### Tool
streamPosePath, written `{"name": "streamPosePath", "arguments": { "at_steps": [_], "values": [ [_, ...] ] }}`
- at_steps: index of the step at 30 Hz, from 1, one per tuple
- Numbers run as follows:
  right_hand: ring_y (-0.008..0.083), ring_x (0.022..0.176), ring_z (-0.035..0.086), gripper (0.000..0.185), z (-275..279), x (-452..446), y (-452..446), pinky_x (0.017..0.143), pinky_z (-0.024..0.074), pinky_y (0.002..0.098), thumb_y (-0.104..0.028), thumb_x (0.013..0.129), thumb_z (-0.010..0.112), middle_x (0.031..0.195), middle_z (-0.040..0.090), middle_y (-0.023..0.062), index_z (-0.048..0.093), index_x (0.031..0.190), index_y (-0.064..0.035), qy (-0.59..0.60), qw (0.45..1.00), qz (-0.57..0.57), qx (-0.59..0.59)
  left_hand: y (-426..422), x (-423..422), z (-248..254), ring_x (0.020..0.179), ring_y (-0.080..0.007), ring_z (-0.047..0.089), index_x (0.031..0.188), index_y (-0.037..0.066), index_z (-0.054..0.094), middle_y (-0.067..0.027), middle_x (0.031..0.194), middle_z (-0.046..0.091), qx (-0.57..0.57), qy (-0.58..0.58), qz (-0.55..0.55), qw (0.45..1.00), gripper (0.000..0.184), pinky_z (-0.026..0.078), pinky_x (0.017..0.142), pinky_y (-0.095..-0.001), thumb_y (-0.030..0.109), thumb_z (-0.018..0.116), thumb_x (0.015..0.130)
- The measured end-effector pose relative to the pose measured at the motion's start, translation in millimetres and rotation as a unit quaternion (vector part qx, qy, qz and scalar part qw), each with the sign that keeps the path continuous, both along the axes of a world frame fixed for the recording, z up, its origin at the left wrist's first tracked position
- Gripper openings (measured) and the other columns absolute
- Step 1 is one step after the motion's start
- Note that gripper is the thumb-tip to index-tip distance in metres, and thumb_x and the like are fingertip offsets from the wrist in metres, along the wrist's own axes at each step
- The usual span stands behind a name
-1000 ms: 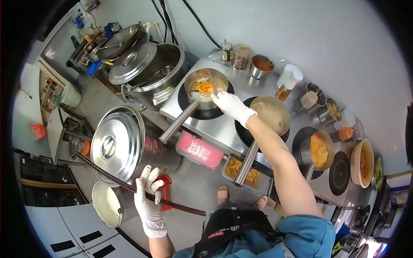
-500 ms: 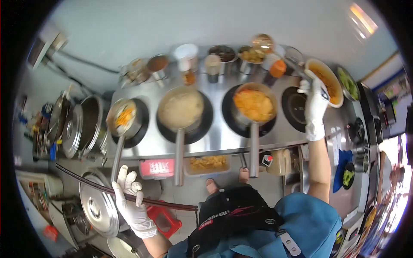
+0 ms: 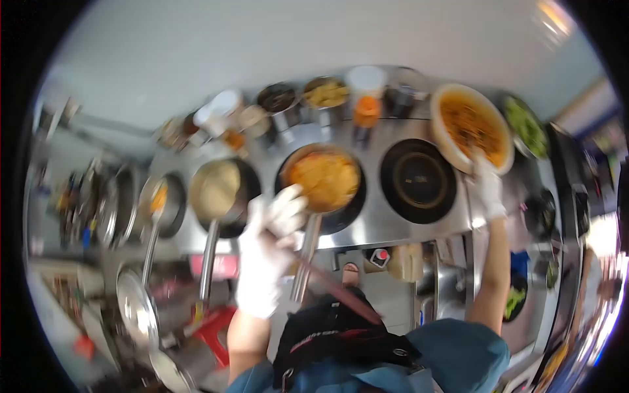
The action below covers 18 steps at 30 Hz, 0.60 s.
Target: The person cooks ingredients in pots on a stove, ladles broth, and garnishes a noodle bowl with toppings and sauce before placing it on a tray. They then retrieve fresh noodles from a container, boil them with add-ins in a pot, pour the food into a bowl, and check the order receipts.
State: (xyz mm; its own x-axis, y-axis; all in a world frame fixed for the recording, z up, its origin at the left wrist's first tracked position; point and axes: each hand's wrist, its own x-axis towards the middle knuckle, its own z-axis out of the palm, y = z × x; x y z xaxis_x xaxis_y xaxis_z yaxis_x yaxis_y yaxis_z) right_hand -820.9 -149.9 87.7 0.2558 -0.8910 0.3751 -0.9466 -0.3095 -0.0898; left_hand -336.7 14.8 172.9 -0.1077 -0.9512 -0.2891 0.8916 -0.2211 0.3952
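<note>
Bowl (image 3: 438, 128) of orange-brown food (image 3: 468, 118) sits R of R-most burner (image 3: 417, 181), R hand (image 3: 486, 187) now at its near rim (blurred, can't tell grip), L hand (image 3: 265, 255), well apart, raised & clamped on chopsticks (image 3: 337, 286), so work's likely shifted bowl-side.

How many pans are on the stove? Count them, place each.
3. The first pan is far left, the second pan beside it, the third pan left of the bare burner; none seems hidden.

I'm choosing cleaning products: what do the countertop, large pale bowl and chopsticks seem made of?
Countertop: metal, probably stainless steel, judging by its silvery, reflective sheen.
Large pale bowl: perhaps smooth plastic, given its even wall; ceramic possible.
Chopsticks: possibly wood, being reddish-brown; blur hides the finish.
</note>
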Motion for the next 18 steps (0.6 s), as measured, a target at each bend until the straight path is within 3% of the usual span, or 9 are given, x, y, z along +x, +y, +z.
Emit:
{"name": "streamPosePath", "arguments": {
  "at_steps": [1,4,5,9,10,11,14,16,18],
  "values": [
    [0.0365,0.101,0.057,0.05,25,23,12,0.082,0.0478,0.0443,-0.015,0.082,0.064,0.107,0.061,0.0189,0.049,0.13,-0.0088,-0.01,0.978,-0.184,0.1,-10,-20,1,0.085,-0.0182,0.06,0.133,-0.005,0.043,-0.0162,0.111,0.062,0.036,0.095,0.028,0.994,0.066,0.05,0.068,-0.0231,0.049,0.045,0.095],
    [0.0344,0.098,0.058,0.052,-3,12,66,0.086,0.047,0.0414,-0.011,0.082,0.064,0.106,0.061,0.0201,0.049,0.131,-0.0001,-0.089,0.985,-0.12,-0.091,-21,-55,-17,0.104,-0.025,0.058,0.134,-0.003,0.042,-0.0175,0.123,0.057,-0.06,0.142,-0.019,0.988,0.069,0.046,0.09,-0.0347,0.054,0.038,0.095],
    [0.0272,0.096,0.057,0.061,25,56,93,0.09,0.0461,0.0381,-0.007,0.08,0.064,0.11,0.059,0.0156,0.043,0.137,-0.0012,-0.229,0.971,-0.05,0.034,-23,-68,-14,0.111,-0.0262,0.055,0.135,-0.002,0.042,-0.0179,0.128,0.054,-0.051,0.113,-0.017,0.992,0.069,0.044,0.095,-0.0368,0.055,0.035,0.096],
    [0.0198,0.101,0.051,0.105,59,204,154,0.093,0.0429,0.034,-0.017,0.061,0.081,0.114,0.052,0.0097,0.023,0.147,-0.0005,-0.59,0.731,0.183,0.288,-29,-95,-23,0.128,-0.0266,0.044,0.137,0.005,0.044,-0.0134,0.138,0.048,-0.002,0.019,-0.012,1.0,0.068,0.033,0.106,-0.0427,0.058,0.028,0.096],
    [0.0212,0.107,0.052,0.093,61,232,161,0.095,0.0421,0.0349,-0.019,0.062,0.08,0.117,0.051,0.0125,0.035,0.141,0.0027,-0.656,0.657,0.206,0.31,-26,-98,-34,0.127,-0.0271,0.044,0.138,0.005,0.043,-0.0148,0.138,0.048,-0.012,0.023,0.006,1.0,0.066,0.032,0.106,-0.0432,0.056,0.031,0.097],
    [0.0224,0.109,0.054,0.057,62,242,138,0.095,0.0432,0.0351,-0.013,0.071,0.073,0.116,0.055,0.0136,0.054,0.123,0.0039,-0.489,0.761,0.355,0.235,-25,-97,-40,0.127,-0.0275,0.044,0.138,0.005,0.041,-0.0163,0.138,0.048,-0.023,0.026,0.023,0.999,0.064,0.032,0.107,-0.0436,0.054,0.034,0.097],
    [0.023,0.1,0.06,0.021,58,306,143,0.089,0.047,0.0321,0.004,0.083,0.057,0.105,0.063,0.0124,0.065,0.102,0.0025,-0.546,0.761,0.314,0.157,-11,-63,-35,0.124,-0.0282,0.046,0.139,0.003,0.038,-0.0184,0.136,0.047,-0.033,0.033,0.057,0.997,0.064,0.032,0.108,-0.0431,0.051,0.041,0.096],
    [0.0215,0.095,0.062,0.02,73,346,130,0.086,0.0482,0.0301,0.007,0.086,0.054,0.1,0.065,0.0119,0.066,0.101,0.0023,-0.519,0.769,0.346,0.14,12,-19,-49,0.113,-0.0236,0.054,0.137,0.003,0.04,-0.0146,0.128,0.054,-0.056,-0.08,0.075,0.992,0.062,0.042,0.099,-0.0378,0.047,0.049,0.095],
    [0.02,0.094,0.063,0.02,67,387,116,0.084,0.0484,0.0289,0.002,0.084,0.061,0.1,0.066,0.0126,0.066,0.103,0.0026,-0.528,0.749,0.346,0.203,51,48,-25,0.119,-0.026,0.051,0.127,-0.002,0.053,-0.0178,0.125,0.056,0.002,-0.539,0.062,0.84,0.055,0.037,0.104,-0.0376,0.039,0.06,0.09]
  ]
}}
